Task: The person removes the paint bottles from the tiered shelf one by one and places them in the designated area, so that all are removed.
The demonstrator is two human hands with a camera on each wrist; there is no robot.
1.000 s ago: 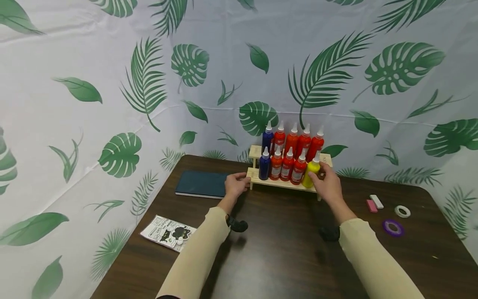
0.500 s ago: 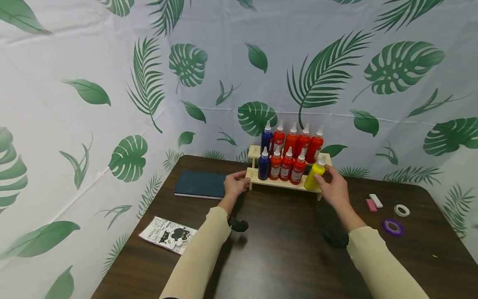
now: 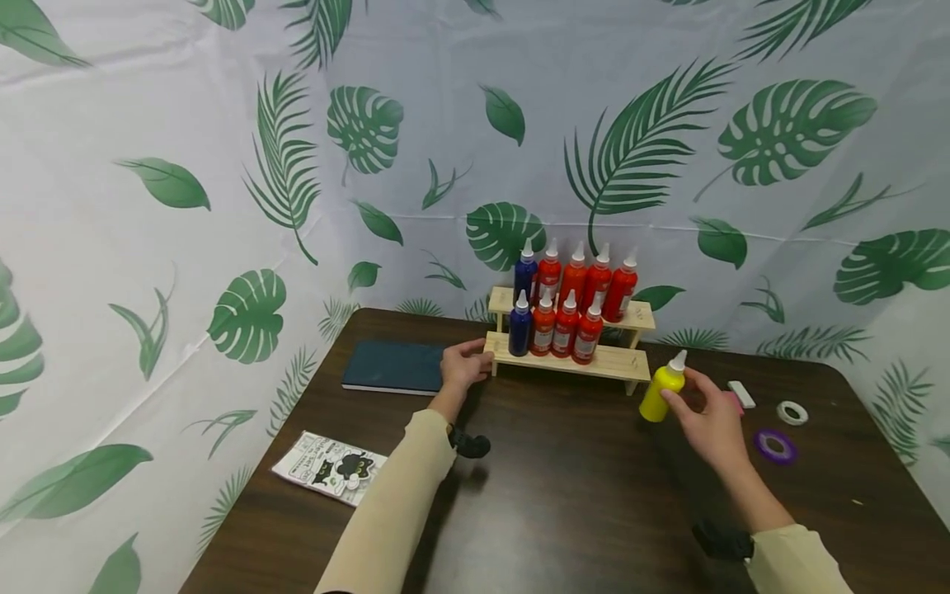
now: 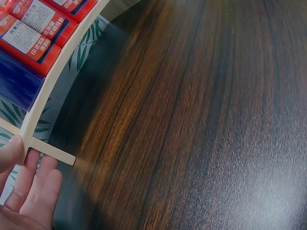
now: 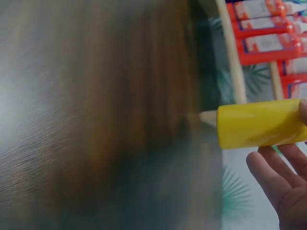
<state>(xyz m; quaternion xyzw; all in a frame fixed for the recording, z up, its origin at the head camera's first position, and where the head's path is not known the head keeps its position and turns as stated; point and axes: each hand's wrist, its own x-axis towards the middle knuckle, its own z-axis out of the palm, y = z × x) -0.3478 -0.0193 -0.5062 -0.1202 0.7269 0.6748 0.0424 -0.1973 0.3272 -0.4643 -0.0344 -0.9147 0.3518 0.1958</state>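
A two-tier wooden rack [image 3: 619, 361] stands at the back of the table, with blue and red squeeze bottles in two rows. My left hand [image 3: 463, 368] pinches the left end of its lower shelf; in the left wrist view the thumb [image 4: 10, 152] lies above the board and the fingers beneath. My right hand [image 3: 708, 419] grips a yellow squeeze bottle [image 3: 660, 394] with a white nozzle cap, just off the rack's right end and slightly tilted. In the right wrist view the yellow bottle [image 5: 259, 124] shows its base, with thumb and fingers on its upper part.
A dark blue notebook [image 3: 393, 365] lies left of the rack, and a cat-print packet [image 3: 330, 466] sits nearer on the left. At right are a white eraser [image 3: 742, 394], a white tape roll [image 3: 792, 412] and a purple tape roll [image 3: 775, 445].
My right hand has taken the yellow bottle off the right end of the lower shelf and moved it right and toward me. The left hand stays at the rack's left end.
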